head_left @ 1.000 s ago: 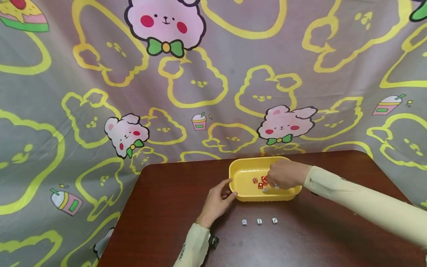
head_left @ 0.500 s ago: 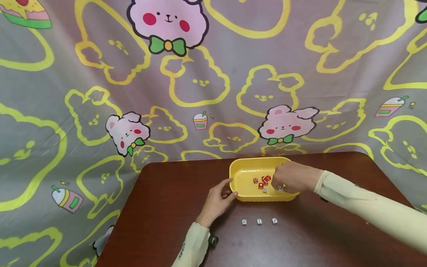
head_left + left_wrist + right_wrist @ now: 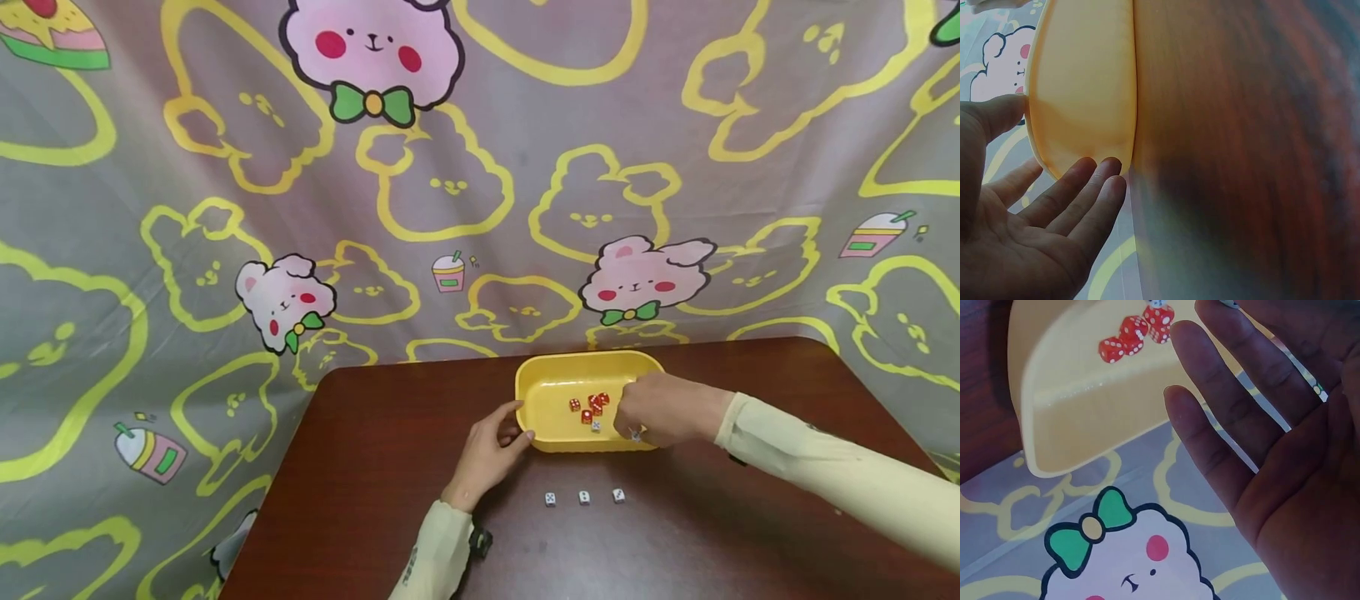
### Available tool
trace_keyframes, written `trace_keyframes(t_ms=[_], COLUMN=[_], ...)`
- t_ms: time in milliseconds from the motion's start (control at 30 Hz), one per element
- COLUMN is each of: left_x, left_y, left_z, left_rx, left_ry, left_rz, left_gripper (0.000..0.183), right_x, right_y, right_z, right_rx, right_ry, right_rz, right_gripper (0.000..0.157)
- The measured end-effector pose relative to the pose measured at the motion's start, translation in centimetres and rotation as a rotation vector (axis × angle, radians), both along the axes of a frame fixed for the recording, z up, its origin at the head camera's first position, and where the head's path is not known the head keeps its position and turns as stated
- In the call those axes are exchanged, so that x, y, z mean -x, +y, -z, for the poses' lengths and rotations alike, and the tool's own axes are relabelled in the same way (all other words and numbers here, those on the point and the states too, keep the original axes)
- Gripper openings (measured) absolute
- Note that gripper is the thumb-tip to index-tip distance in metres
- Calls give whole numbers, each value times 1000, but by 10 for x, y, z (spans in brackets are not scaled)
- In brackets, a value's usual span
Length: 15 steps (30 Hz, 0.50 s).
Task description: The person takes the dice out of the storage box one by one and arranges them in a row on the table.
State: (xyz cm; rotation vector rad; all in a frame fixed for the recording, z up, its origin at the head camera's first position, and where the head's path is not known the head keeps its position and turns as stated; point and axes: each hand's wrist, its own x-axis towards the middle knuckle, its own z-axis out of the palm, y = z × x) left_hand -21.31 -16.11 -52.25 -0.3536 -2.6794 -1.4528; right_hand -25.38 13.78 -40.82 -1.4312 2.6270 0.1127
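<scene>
My left hand (image 3: 487, 454) rests at the left end of a yellow plastic tray (image 3: 536, 440), thumb and fingers touching its outer wall. In the left wrist view those fingers (image 3: 1079, 194) are nearly straight against the tray's end. Over the right end of the tray, my right hand (image 3: 656, 410) pinches a white die (image 3: 636, 434) at its fingertips; the hand hides much of that end. Several red dice (image 3: 587, 416) lie clustered on the tray floor, with a white die (image 3: 596, 426) beside them.
Three white dice, the left one (image 3: 550, 499), the middle one (image 3: 584, 497) and the right one (image 3: 618, 496), stand in a row in front of the tray. All is on a dark brown table (image 3: 390, 467). A patterned cloth (image 3: 495, 192) hangs behind.
My right hand has moved right and slightly nearer inside the tray, with the white die at its fingertips. The left hand and the row of dice have stayed put.
</scene>
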Motion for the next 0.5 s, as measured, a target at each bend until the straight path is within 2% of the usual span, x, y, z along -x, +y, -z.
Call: trace_keyframes(t_ms=[167, 500], left_x=[-1, 0], left_y=[0, 0], left_z=[-1, 0], left_rx=[2, 11], left_ry=[1, 1], left_rz=[4, 0], left_gripper=[54, 53], right_x=[-5, -10], right_y=[7, 13], right_z=[5, 10], right_rx=[47, 112], right_ry=[-9, 35], right_rz=[-16, -108], right_gripper=[18, 23])
